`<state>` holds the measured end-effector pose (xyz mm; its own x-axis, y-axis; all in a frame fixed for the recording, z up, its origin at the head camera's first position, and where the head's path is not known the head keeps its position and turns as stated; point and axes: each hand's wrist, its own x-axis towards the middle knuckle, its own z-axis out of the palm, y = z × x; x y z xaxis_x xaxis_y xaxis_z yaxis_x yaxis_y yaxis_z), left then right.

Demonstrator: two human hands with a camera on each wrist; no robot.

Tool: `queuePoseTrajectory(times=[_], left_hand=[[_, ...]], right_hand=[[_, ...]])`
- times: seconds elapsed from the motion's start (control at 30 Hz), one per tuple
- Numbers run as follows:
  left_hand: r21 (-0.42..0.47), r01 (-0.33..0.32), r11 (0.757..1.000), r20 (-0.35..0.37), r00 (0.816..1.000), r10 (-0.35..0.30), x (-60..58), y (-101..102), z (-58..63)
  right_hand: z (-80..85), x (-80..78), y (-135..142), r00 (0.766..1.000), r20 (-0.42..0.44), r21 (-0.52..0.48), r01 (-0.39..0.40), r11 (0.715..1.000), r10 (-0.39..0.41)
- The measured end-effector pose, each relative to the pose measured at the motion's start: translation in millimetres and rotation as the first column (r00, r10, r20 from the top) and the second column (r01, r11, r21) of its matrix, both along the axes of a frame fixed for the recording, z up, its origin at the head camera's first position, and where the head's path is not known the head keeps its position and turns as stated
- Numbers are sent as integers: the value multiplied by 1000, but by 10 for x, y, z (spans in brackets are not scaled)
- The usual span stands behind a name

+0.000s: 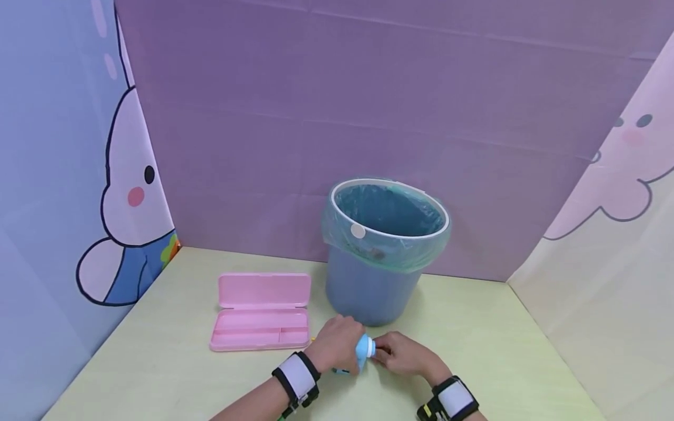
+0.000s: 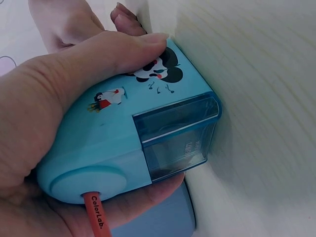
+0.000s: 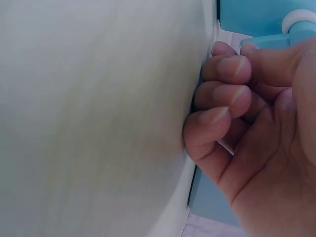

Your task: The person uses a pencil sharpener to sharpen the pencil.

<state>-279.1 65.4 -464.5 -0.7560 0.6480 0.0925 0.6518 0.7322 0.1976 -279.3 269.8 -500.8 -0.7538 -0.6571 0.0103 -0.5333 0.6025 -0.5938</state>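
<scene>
The sharpener (image 2: 113, 133) is at the lower centre of the head view; the left hand (image 1: 339, 343) wraps its body, likely to brace it. A red pencil (image 2: 97, 215) juts from one end. The right hand (image 1: 406, 354), fingers curled, seems to pinch the crank (image 3: 266, 41) opposite. The open case (image 1: 263, 318) lies centre-left, the bin (image 1: 371, 292) beyond the hands, both probably for easy reach.

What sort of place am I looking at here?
Probably a staged tabletop booth, though what lies beyond isn't shown: a pale table is walled in by a purple backdrop and cartoon-printed sheets. The pencil sharpener in the left hand lends a study-desk look.
</scene>
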Motion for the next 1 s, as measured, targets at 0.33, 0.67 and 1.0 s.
queuePoseTrajectory(times=[0.33, 0.67, 1.0], left_hand=[[4, -12, 1000, -30, 999, 12, 2, -23, 5], [-2, -16, 1000, -24, 1000, 16, 17, -14, 4], [15, -22, 1000, -20, 1000, 22, 22, -23, -11]], right_hand=[[3, 93, -15, 999, -23, 41, 30, 999, -29], [1, 174, -8, 1000, -2, 40, -12, 999, 12], [10, 221, -7, 999, 44, 27, -15, 1000, 14]])
